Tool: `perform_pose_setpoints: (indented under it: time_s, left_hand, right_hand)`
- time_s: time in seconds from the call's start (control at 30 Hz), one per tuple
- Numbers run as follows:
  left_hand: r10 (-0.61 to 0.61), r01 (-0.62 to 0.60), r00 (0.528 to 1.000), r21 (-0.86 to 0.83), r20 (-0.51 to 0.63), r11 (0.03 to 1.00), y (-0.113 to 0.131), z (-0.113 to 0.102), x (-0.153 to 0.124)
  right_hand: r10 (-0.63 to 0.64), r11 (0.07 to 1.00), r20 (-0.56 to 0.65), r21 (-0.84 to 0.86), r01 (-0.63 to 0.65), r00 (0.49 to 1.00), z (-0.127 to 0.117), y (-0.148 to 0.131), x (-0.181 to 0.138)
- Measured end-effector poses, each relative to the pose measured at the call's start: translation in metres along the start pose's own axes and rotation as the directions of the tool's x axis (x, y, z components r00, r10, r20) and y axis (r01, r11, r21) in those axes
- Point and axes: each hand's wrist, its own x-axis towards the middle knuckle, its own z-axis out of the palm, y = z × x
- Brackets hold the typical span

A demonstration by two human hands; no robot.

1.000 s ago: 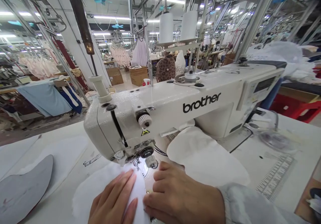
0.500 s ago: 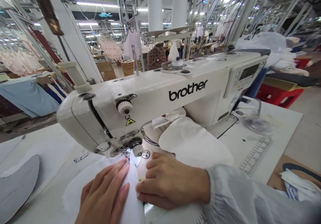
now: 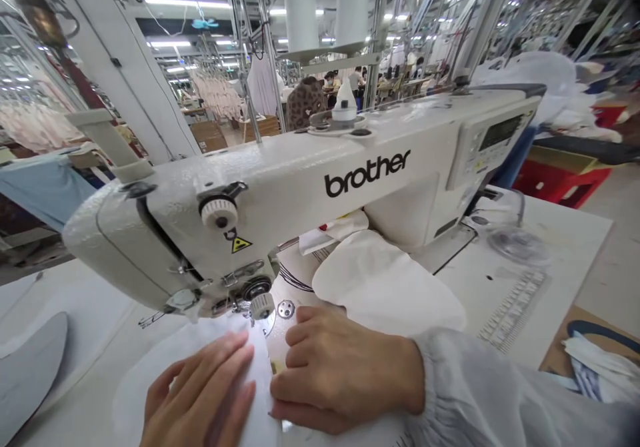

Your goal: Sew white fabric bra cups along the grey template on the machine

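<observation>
My left hand (image 3: 200, 397) lies flat, fingers stretched out, on a white fabric piece (image 3: 145, 383) in front of the needle area of a white Brother sewing machine (image 3: 280, 193). My right hand (image 3: 340, 370) rests just right of it with fingers curled, pinching the fabric's right edge against the machine bed. The presser foot (image 3: 247, 313) stands just beyond my fingertips. A stack of white cut pieces (image 3: 385, 283) sits under the machine arm, behind my right hand.
A grey curved pattern piece (image 3: 27, 373) lies at the table's left edge. Two white thread cones (image 3: 325, 7) stand on the rack above. A printed ruler (image 3: 510, 303) marks the table (image 3: 560, 260) at right. Red bins (image 3: 560, 183), hanging garments and people fill the background.
The view has shifted right and down, so the machine head appears further left. Both hands keep their hold on the white fabric at the needle, sliding slightly toward me.
</observation>
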Motion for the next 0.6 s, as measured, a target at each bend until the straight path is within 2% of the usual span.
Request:
perform_pose_setpoints:
  time_s: [0.2,0.3,0.6]
  left_hand:
    - [0.243,-0.241,0.970,0.110,-0.011,0.964,-0.013,0.001,0.001]
    - [0.241,-0.238,0.971,0.139,-0.001,0.961,-0.016,0.001,0.002]
    - [0.214,-0.212,0.977,0.190,0.010,0.958,-0.025,0.006,0.016]
  right_hand:
    - [-0.005,1.000,0.033,0.024,0.004,0.999,0.004,-0.003,0.000]
    - [0.019,1.000,0.060,0.018,-0.020,0.998,0.003,-0.003,0.001]
    - [0.172,0.985,0.007,0.008,-0.172,0.985,0.010,0.001,0.005]
